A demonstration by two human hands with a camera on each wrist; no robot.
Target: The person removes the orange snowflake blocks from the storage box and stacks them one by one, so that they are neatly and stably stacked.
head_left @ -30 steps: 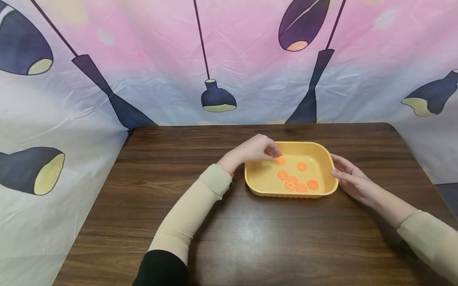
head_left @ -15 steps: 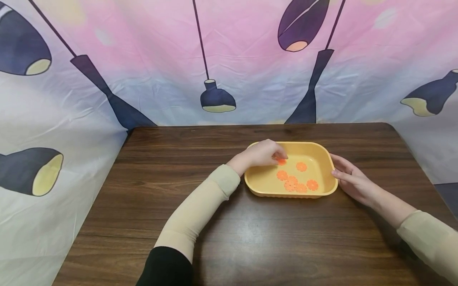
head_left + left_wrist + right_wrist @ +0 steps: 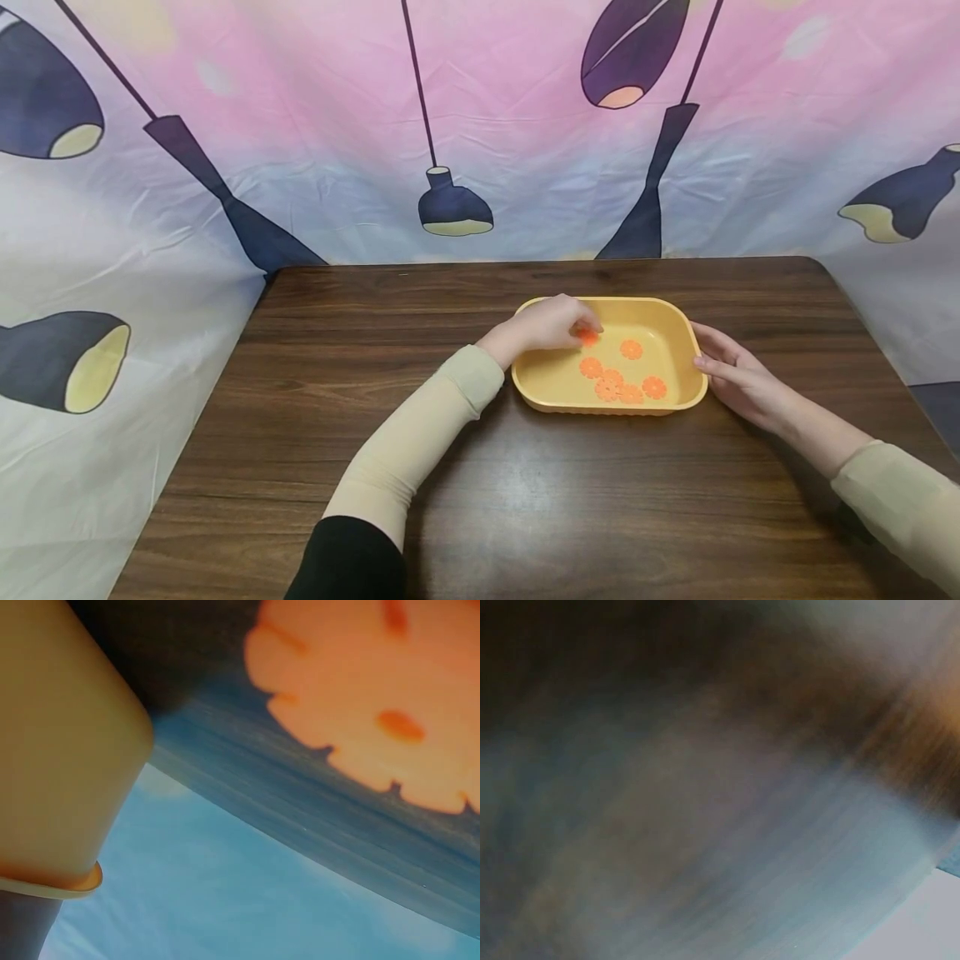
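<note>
My left hand (image 3: 558, 322) reaches over the left rim of the yellow tray (image 3: 678, 358). Its curled fingertips pinch a flower-shaped orange slice (image 3: 588, 338), partly covered by them. At the tray's right end, my right hand (image 3: 738, 379) grips the wall, thumb at the rim and fingers along the outside. Several more scalloped orange slices (image 3: 632, 350) lie flat on the tray floor. In the left wrist view, a large scalloped orange slice (image 3: 360, 690) appears close to the camera, outside the tray's wall (image 3: 60, 765). The right wrist view is mostly blurred.
A dark wood-grain table (image 3: 480, 500) carries the tray right of its middle. Behind its far edge hangs a pink and blue cloth (image 3: 525, 133) printed with dark lamps.
My left hand has shifted right and farther over the tray, its fingers coming down onto the slice, then held still there. The right hand and tray have stayed in place.
</note>
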